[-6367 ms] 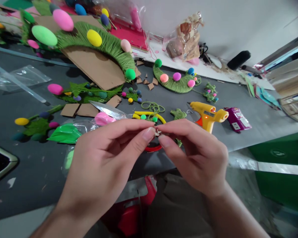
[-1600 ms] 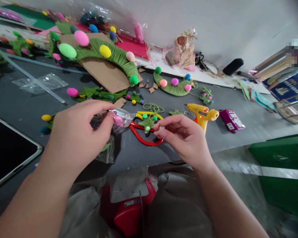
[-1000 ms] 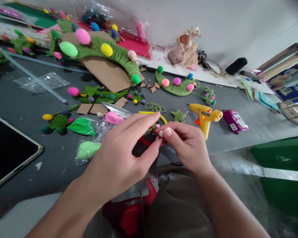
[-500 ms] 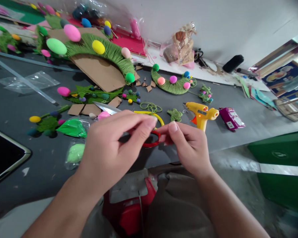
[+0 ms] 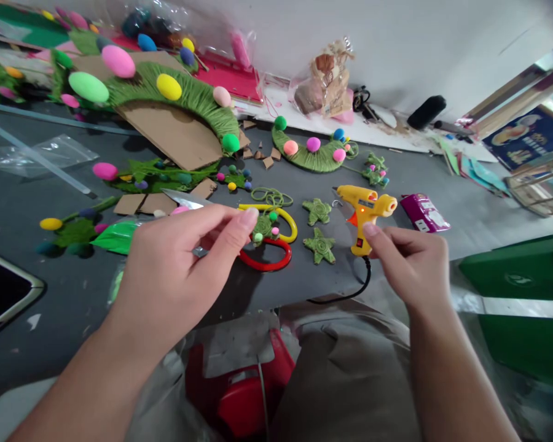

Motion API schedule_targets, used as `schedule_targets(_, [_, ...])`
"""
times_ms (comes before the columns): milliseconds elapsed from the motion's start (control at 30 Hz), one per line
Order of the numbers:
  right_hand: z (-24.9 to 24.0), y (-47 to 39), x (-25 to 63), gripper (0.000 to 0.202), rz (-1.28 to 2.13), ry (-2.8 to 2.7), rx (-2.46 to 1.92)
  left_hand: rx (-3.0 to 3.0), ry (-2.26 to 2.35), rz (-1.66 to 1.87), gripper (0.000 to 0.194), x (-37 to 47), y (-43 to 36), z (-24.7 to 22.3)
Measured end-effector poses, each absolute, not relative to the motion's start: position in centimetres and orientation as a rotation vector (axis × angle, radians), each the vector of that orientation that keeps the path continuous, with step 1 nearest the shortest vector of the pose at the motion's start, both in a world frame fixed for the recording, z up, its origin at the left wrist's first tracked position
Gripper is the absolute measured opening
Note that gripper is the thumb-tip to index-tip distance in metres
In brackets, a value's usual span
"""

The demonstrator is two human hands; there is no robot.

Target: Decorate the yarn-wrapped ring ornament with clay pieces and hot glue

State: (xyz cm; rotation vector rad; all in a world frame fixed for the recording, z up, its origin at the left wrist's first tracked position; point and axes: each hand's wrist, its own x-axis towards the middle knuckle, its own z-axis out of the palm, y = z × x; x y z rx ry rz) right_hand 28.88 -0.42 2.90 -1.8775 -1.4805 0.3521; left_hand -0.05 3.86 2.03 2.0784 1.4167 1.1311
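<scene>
My left hand [image 5: 188,264] is closed in a pinch, thumb against the forefinger. At its fingertips is a small green yarn star [image 5: 265,228] dotted with green and pink balls, in front of the scissors. My right hand [image 5: 415,264] has its thumb tip overlapping the grip of a yellow glue gun [image 5: 364,209], whose orange light glows. The fingers curl beside the grip; whether they hold anything is hidden. Scissors with a red and yellow handle [image 5: 270,261] lie under the star. Two plain green yarn stars [image 5: 320,247] rest between scissors and gun.
A large green wreath [image 5: 142,86] with coloured balls leans on cardboard at the back left. Behind the stars lies a green crescent [image 5: 311,153]. A purple packet [image 5: 424,213] sits right of the gun. The gun's black cable [image 5: 366,282] runs off the table edge, near a green bin [image 5: 520,276].
My right hand has moved away from my left, rightward to the glue gun's grip. The decorated star, scissors handles and second plain star have come into view between the hands.
</scene>
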Motion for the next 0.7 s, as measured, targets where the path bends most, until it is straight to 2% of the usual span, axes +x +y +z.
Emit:
schedule_targets(67, [2.8, -0.3, 30.5, 0.067, 0.211, -1.455, -2.037, 2.076, 1.447, 1.181, 0.005, 0.0, 3.9, 1.9])
schedule_targets(133, [2.3, 0.0, 31.6, 0.061, 0.109, -1.423, -2.175, 2.087, 1.478, 1.196, 0.010, 0.0, 4.0, 1.7])
schedule_targets(233, [0.9, 0.9, 32.2, 0.050, 0.182, -1.484, -2.226, 2.061, 1.545, 1.157, 0.016, 0.0, 4.2, 1.4])
schedule_targets(333, [0.0, 1.9, 31.9, 0.037, 0.353, -1.556, -2.174, 2.056, 1.567, 1.158, 0.017, -0.2, 4.4, 1.3])
schedule_targets(400, [0.1, 2.2, 31.5, 0.025, 0.344, -1.512, -2.095, 2.109, 1.553, 1.148, 0.011, -0.5, 4.4, 1.3])
schedule_targets(467, [0.9, 2.0, 30.9, 0.019, 0.293, -1.445, -1.993, 2.158, 1.540, 1.129, 0.015, -0.7, 4.4, 1.2])
schedule_targets(533, [1.9, 1.4, 30.1, 0.026, 0.357, -1.395, -1.898, 2.184, 1.530, 1.139, 0.012, -0.9, 4.4, 1.2])
schedule_targets(600, [2.9, 0.7, 29.1, 0.036, 0.568, -1.403, -1.816, 2.203, 1.534, 1.145, 0.004, -1.1, 4.5, 1.2])
schedule_targets(700, [4.3, 0.2, 27.4, 0.038, 0.800, -1.543, -1.739, 2.217, 1.532, 1.137, 0.009, -1.3, 4.8, 1.3])
